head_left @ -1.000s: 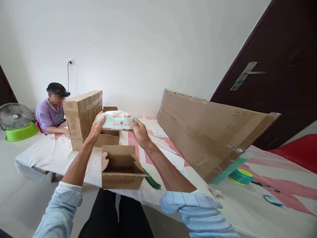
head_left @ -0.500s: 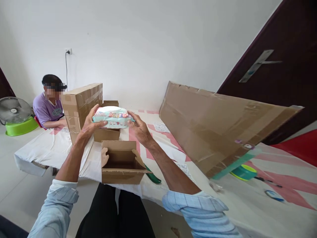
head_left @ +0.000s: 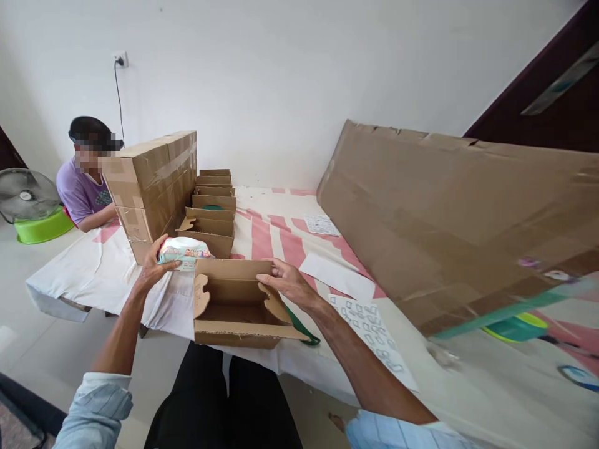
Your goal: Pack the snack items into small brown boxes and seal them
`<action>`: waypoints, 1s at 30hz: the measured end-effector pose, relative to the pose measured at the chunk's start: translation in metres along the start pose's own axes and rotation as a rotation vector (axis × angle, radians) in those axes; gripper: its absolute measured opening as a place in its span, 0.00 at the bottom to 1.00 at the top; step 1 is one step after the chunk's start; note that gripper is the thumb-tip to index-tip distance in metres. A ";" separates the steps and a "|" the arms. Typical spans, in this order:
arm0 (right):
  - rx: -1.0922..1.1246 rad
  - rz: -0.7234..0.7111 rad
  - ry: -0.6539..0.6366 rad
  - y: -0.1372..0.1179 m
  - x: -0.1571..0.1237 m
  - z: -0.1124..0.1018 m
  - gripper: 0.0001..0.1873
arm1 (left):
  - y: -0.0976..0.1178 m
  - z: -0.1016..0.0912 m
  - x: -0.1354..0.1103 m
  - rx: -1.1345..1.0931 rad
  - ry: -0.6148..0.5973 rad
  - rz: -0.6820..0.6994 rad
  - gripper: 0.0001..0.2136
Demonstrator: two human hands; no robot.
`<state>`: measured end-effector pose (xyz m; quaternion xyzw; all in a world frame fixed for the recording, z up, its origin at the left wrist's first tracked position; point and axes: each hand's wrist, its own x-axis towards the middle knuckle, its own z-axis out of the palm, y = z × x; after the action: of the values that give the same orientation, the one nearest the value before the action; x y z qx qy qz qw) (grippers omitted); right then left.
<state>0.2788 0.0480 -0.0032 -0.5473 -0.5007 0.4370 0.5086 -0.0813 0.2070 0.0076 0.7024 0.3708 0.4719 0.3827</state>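
Observation:
My left hand (head_left: 153, 267) grips the left end of a pale-green pack of wet wipes (head_left: 187, 252), printed with small cartoon figures and white on top. The pack is held above the table, just left of an open cardboard box (head_left: 236, 338). My right hand (head_left: 296, 285) pinches the far right corner of that box, its thumb and fingers at the side flap. The box stands at the table's near edge with its flaps up; nothing shows inside. Partly behind it on the right lies a dark-green curved object (head_left: 302, 327).
Taped cartons (head_left: 154, 181) form a stacked wall at left, beside a row of open boxes (head_left: 213, 226). A large cardboard sheet (head_left: 449, 218) leans at right. Printed sheets (head_left: 369, 330) lie on the cloth-covered table (head_left: 276, 237). A person (head_left: 87, 187) sits beyond the cartons, near a fan (head_left: 28, 196).
My right hand has let go of the wipes pack and moved down to the box's corner. My left hand has carried the pack lower and leftward. The view has shifted.

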 end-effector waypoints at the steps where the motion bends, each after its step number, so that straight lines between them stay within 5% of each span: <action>1: 0.023 0.009 0.001 0.001 -0.001 0.001 0.25 | -0.008 0.004 -0.002 0.002 -0.006 -0.023 0.47; 9: 0.071 0.027 0.087 0.014 -0.011 0.002 0.23 | -0.058 0.041 0.009 -0.162 -0.031 -0.202 0.46; 16: 0.050 0.051 0.119 0.025 -0.015 0.003 0.30 | -0.081 0.070 0.037 -0.057 -0.163 -0.005 0.50; 20: 0.058 0.090 0.153 0.030 -0.015 0.004 0.32 | -0.092 0.074 0.041 0.082 -0.143 0.028 0.48; 26: 0.098 0.137 0.173 0.030 -0.017 0.006 0.34 | -0.075 0.075 0.005 0.793 -0.002 0.146 0.31; 30: 0.125 0.145 0.170 0.025 -0.019 0.007 0.35 | -0.062 0.096 -0.003 1.111 -0.147 0.262 0.26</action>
<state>0.2720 0.0306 -0.0292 -0.5844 -0.3866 0.4551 0.5495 -0.0012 0.2125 -0.0734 0.8691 0.4453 0.1998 -0.0806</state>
